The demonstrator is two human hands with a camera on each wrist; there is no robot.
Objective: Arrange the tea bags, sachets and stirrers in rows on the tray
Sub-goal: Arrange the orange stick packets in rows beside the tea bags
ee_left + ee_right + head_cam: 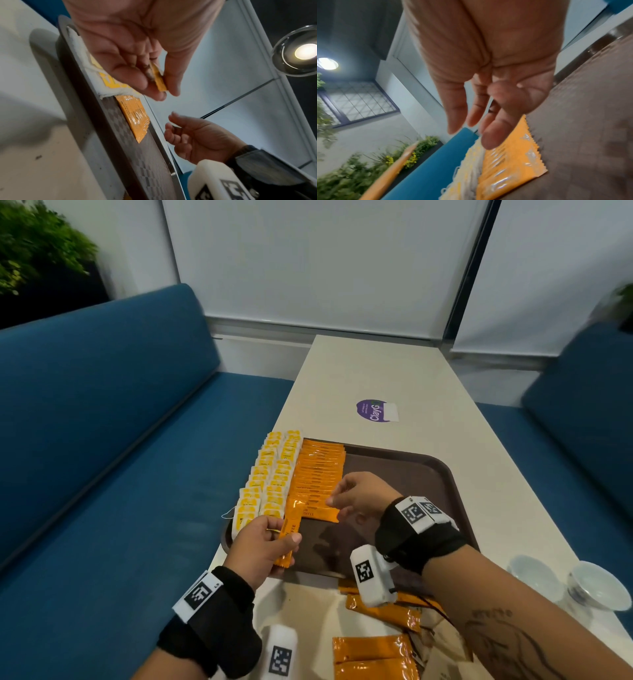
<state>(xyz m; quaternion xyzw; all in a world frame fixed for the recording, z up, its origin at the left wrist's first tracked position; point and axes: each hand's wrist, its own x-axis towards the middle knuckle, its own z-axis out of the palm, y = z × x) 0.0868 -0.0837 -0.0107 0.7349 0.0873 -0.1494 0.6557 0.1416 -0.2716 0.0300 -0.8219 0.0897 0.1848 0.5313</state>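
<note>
Over the brown plastic tray [424,474], the left hand [260,546] pinched orange foil sachets [287,542], long axis pointing away, just left of the empty, loosely spread right hand [359,494] beside the orange row [317,474].

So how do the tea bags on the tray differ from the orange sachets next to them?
The tea bags are white paper with yellow print, set in two columns; the orange sachets are glossy foil, longer, in a single overlapping row. Tea bags sit at the tray's left edge, sachets further in. Both lie flat, shingled.
</note>
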